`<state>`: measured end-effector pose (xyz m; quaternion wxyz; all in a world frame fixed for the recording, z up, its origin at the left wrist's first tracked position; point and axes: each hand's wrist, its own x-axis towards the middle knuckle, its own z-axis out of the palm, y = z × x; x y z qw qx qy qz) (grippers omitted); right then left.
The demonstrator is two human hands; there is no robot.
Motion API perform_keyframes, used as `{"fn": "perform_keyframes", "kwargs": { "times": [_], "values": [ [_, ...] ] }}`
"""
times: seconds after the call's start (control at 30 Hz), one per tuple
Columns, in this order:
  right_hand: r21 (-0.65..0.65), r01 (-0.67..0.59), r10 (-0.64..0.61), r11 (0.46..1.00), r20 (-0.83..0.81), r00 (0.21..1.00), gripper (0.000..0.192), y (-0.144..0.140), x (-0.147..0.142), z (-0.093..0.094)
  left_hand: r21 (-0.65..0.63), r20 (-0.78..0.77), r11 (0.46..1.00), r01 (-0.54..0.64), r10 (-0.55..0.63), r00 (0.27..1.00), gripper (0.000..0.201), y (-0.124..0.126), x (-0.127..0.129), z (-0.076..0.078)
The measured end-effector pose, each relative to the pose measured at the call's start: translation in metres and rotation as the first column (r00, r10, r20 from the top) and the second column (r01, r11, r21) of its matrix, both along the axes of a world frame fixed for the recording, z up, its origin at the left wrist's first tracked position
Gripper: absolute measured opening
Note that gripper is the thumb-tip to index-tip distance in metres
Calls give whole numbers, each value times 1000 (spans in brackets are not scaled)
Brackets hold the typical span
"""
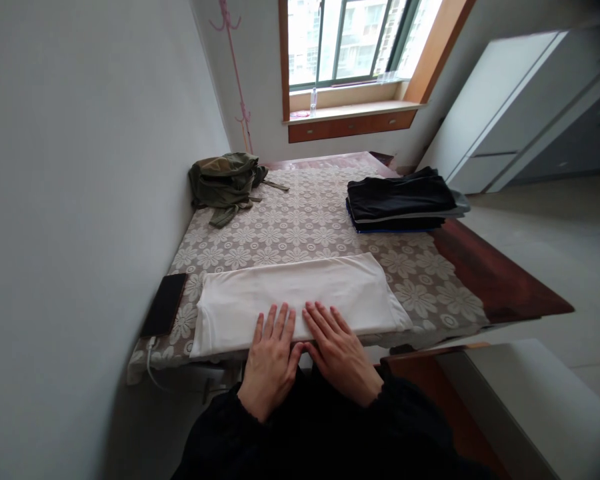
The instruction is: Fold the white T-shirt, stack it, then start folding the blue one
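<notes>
We had both hands flat, fingers spread, side by side: left hand & right hand pressed on near edge of folded white garment, lying at bench front edge. Black phone just left of it; dark folded stack & olive jacket well behind.

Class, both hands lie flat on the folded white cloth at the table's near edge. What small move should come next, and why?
Probably fold it across: the left hand and right hand press the middle of the long white folded cloth, which is already smooth, while a stack of dark folded clothes sits beyond.
</notes>
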<state>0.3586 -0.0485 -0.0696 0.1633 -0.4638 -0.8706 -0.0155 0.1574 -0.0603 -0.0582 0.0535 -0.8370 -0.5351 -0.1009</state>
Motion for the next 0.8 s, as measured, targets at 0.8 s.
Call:
{"fn": "perform_keyframes", "kwargs": {
  "times": [0.8],
  "values": [
    [118, 105, -110, 987, 30, 994, 81, -30, -37, -19, 120, 17, 991, -55, 53, 998, 81, -24, 29, -30]
  ]
}}
